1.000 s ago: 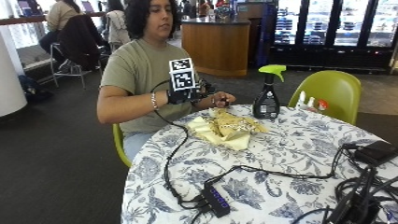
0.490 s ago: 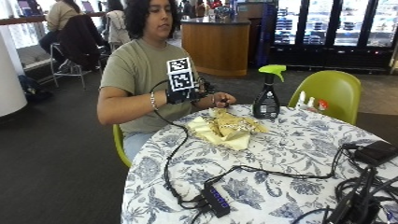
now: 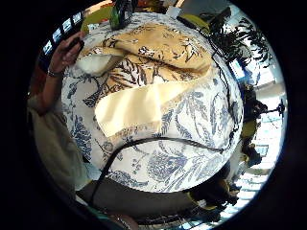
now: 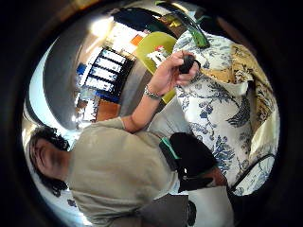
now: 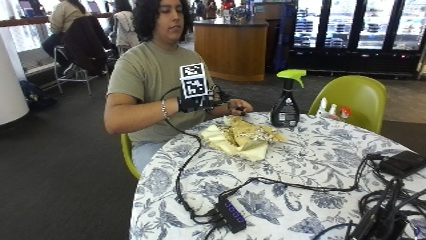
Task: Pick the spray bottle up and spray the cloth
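Observation:
A dark spray bottle (image 5: pixel 286 102) with a green trigger stands upright on the round floral table (image 5: pixel 319 165), at its far side. A crumpled yellow patterned cloth (image 5: pixel 243 137) lies on the table in front of the person, left of the bottle. My gloved right hand (image 5: pixel 194 103) hovers above the table's edge, left of the cloth and apart from it, holding nothing. From the palm the cloth (image 3: pixel 148 72) spreads below, with the bottle (image 3: pixel 122 12) beyond it. The bare hand (image 5: pixel 239 106) rests by the cloth's far edge and grips a small black object (image 4: pixel 187 64).
Black cables run across the table to a hub (image 5: pixel 229 215) near the front edge and a black box (image 5: pixel 403 162) at the right. Small white bottles (image 5: pixel 331 109) stand right of the spray bottle. A green chair (image 5: pixel 353 97) stands behind the table.

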{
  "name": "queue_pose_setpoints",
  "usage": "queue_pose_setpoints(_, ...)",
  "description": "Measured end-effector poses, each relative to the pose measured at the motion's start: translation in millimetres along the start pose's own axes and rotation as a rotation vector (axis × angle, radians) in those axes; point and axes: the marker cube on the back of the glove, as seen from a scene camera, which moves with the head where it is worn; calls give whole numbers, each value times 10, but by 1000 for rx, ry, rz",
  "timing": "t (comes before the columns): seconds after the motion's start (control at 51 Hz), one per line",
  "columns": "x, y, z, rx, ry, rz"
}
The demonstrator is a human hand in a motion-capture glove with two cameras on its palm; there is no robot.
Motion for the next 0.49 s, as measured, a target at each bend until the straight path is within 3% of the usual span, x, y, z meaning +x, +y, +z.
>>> queue_pose_setpoints(0.49,-61,8,-22,-3,13,-14)
